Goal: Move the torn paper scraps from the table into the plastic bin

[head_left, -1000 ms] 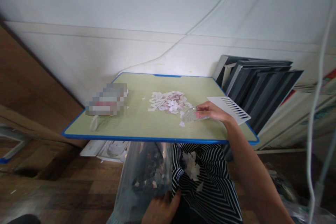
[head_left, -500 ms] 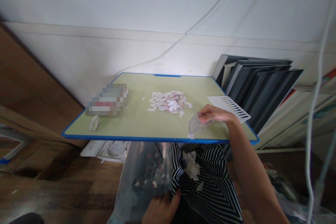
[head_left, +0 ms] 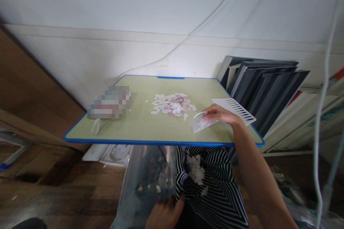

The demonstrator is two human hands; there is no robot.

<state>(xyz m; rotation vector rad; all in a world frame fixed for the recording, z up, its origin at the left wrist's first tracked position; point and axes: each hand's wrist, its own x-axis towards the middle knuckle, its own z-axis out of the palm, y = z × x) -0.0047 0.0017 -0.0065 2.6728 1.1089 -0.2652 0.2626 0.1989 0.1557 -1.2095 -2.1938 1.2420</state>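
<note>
My right hand (head_left: 219,114) pinches a clear half-round protractor (head_left: 200,122) above the right front of the table (head_left: 134,128). To its left lies a loose heap of small torn paper scraps (head_left: 174,104), white and pinkish. Below the front edge, my left hand (head_left: 165,213) has its thumb and fingers closed at the side of a black-and-white striped cloth bag (head_left: 215,193); its fingertips are partly hidden. White scraps (head_left: 196,170) rest in the striped cloth. Beside it, a clear plastic bag (head_left: 129,193) holds more bits.
At the table's left sits a blurred-out box (head_left: 109,103) with a white loop (head_left: 95,127). A white slotted sheet (head_left: 236,109) lies at the right edge, near dark folders (head_left: 263,86) leaning on the wall. A white cable (head_left: 321,114) hangs at right.
The protractor has tipped flatter and lifted slightly off the front edge. The small scrap that was under its lower tip no longer shows on the table. My left hand has stayed put.
</note>
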